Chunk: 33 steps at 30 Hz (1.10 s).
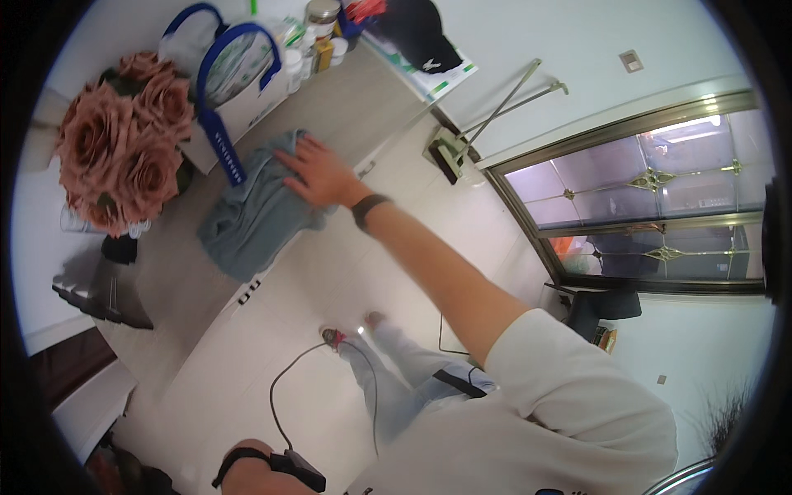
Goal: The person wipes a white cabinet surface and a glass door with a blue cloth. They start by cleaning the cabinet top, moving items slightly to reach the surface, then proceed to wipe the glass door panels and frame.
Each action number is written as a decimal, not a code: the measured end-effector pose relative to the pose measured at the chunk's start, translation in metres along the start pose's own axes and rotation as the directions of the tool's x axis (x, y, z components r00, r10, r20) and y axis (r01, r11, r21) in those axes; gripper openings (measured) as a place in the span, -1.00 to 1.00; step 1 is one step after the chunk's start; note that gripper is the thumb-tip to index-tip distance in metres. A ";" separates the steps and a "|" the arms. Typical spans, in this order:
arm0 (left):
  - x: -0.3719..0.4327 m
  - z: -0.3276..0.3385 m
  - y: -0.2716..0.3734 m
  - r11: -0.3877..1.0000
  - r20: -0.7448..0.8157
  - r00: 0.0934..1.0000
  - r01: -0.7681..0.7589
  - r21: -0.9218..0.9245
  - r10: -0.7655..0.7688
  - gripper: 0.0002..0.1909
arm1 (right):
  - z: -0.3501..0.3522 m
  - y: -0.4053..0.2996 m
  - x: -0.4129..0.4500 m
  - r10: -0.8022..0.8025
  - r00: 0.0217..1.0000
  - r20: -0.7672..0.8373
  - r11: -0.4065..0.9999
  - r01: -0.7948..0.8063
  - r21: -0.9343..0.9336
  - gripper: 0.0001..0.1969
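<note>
My right hand (322,170) lies palm down on a crumpled grey-blue cloth (260,216), its fingers spread over the cloth's far end. No clear grip on the fabric shows. The cloth lies on a grey cabinet top (365,105) and droops over its near edge. Just beyond it stands a white bag (238,114) with blue handles, one strap hanging down close to the cloth. A bunch of dusty-pink artificial roses (124,148) is left of the bag. My left hand is out of view; only part of that arm, with a black strap and a cabled device (297,469), shows at the bottom.
Jars and small bottles (306,52) stand behind the bag, with a black cap (421,37) past them. A small black object (120,249) lies below the roses. A broom and dustpan (450,151) lean by the wall. A cable (272,390) loops near my legs.
</note>
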State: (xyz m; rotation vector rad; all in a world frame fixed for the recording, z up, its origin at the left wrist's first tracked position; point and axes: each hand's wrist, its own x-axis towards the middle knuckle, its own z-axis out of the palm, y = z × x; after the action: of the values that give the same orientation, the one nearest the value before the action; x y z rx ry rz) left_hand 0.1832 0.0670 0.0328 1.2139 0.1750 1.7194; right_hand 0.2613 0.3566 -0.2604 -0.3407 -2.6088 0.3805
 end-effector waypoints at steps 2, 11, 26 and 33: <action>0.014 -0.015 -0.007 0.993 0.069 0.997 -0.009 -0.114 0.017 -0.82 | -0.008 0.007 -0.001 0.035 0.995 0.097 0.996 -0.027 -0.083 -0.47; 0.023 -0.043 0.018 0.942 0.265 0.940 0.272 -0.196 -0.216 -0.85 | -0.005 0.007 0.001 0.010 0.999 0.033 0.994 -0.006 -0.108 -0.46; 0.004 -0.042 -0.005 0.977 0.259 0.951 -0.128 -0.169 0.169 -0.89 | -0.003 0.007 -0.003 0.036 0.998 0.045 0.991 -0.030 -0.129 -0.45; 0.017 -0.034 0.035 0.921 0.186 0.904 0.390 0.007 -0.384 -0.86 | 0.000 0.005 0.000 0.026 1.000 0.006 0.993 -0.025 -0.117 -0.46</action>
State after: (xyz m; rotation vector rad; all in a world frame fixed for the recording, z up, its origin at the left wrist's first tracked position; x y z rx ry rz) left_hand 0.1342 0.0755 0.0474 1.2152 0.2597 1.2541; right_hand 0.2620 0.3614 -0.2617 -0.4130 -2.6422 0.2385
